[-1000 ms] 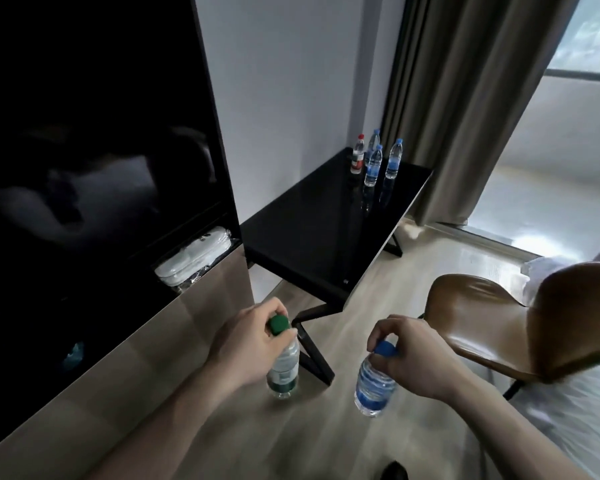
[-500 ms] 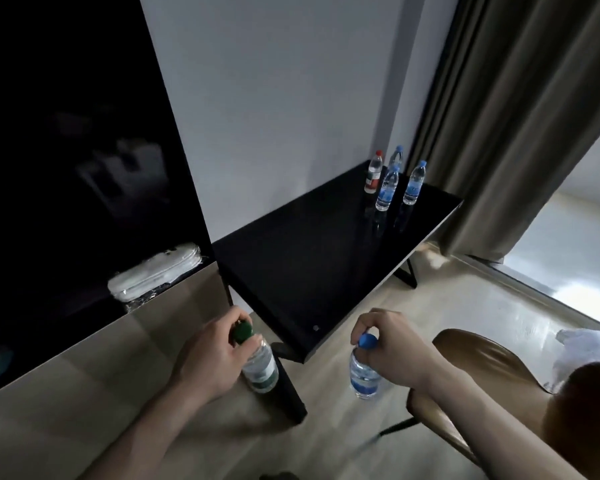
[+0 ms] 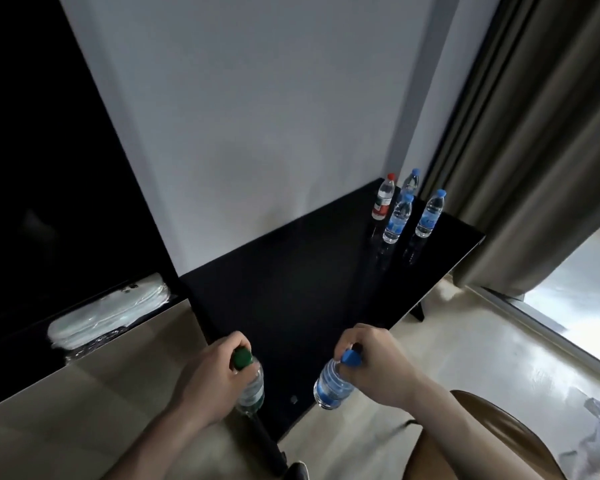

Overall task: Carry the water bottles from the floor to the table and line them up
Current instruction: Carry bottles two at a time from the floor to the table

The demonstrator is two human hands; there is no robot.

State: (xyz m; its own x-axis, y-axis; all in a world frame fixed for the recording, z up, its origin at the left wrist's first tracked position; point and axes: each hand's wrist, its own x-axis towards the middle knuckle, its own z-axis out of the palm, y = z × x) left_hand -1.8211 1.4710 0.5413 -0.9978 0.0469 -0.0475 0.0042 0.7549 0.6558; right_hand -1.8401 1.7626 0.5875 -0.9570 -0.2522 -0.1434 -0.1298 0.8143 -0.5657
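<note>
Both hands hang over the near end of the table, each clamped on a bottle by its neck. Left hand (image 3: 208,379) has its fingers curled round a clear, ribbed plastic bottle with a round green cap (image 3: 242,358); the green-cap bottle (image 3: 252,393) hangs below the fist, tilted a little, with a pale label on its body. Right hand (image 3: 374,365) pinches the top of a blue-cap bottle (image 3: 331,388), thumb and fingers closed about the cap, the clear ridged body with its blue label slanting down and toward the left hand. The two bottles are near each other but apart.

Under and beyond the hands runs the table (image 3: 291,289), a flat, glossy black slab with a thin pale edge. At its far end, well away from the hands, stand four upright plastic bottles: a red-cap bottle (image 3: 383,199) nearest the wall, three with blue caps (image 3: 397,220) just beside it, mirrored in the shiny top.

Left of the left hand sits a wrapped white bundle (image 3: 108,313) in crinkly clear film on a dark shelf. Below the right forearm curves a smooth brown chair (image 3: 492,434). Far right of the right hand hangs a grey-brown pleated curtain (image 3: 534,140).
</note>
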